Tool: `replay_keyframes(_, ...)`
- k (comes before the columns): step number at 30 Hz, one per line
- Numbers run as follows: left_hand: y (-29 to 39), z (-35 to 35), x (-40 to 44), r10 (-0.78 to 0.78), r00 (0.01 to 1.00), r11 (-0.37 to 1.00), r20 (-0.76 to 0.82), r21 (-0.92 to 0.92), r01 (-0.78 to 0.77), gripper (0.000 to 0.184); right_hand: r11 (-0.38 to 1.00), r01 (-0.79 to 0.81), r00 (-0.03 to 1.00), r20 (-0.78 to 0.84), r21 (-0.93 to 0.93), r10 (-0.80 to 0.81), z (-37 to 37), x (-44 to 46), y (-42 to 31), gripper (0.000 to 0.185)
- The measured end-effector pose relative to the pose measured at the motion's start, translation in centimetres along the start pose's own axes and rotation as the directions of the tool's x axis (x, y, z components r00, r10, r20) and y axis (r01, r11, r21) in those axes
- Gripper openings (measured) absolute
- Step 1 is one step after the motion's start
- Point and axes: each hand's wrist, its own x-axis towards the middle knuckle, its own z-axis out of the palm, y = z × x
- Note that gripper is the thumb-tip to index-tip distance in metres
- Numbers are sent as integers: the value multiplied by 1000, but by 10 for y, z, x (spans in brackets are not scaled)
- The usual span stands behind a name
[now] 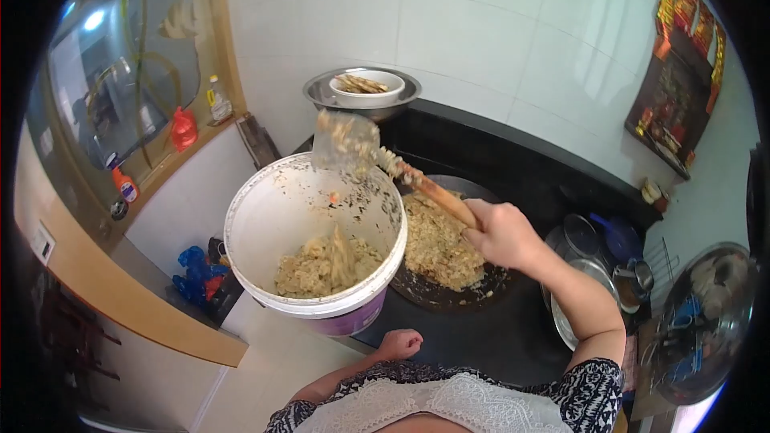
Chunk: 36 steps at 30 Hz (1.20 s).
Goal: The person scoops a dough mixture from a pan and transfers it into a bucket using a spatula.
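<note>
My right hand point(504, 234) grips the wooden handle of a spatula point(346, 144), its broad blade tilted over the far rim of a white bucket point(265, 228). Bits of pale, grainy cooked food cling to the blade and the lower handle. Inside the bucket is a heap of the same food point(321, 269), with a blurred streak above it. Beneath my right arm, a dark wok point(449, 298) holds more food point(441, 244). My left hand point(401, 345) is closed in a loose fist by the counter's front edge, below the bucket, with nothing visible in it.
A steel basin point(319, 90) with a white bowl point(391, 95) stands behind the bucket. Right of the wok are metal lids point(589, 293) and a blue pan point(618, 232). A large glass lid point(706, 321) stands at far right. Bottles line the left ledge point(192, 152).
</note>
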Motion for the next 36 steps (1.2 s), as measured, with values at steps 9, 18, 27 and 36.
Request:
replay_keyframes(9, -2, 3, 4, -47, 999, 999, 8, 7, 47, 12, 321, -543, 798, 358, 776, 485, -31, -86, 70, 18)
replay_keyframes(18, 8, 0, 14, -249, 964, 965, 96, 110, 238, 17, 115, -823, 475, 564, 556, 676, 73, -135, 171, 10)
replay_keyframes(27, 11, -2, 16, -328, 941, 944, 87, 3, 329, 17, 521, -840, 435, 389, -150, 812, 109, -130, 170, 22)
replay_keyframes(36, 1, -28, -17, -108, 978, 979, -177, 153, 136, 9, 515, -847, 405, 464, -134, 788, 175, -129, 184, 26)
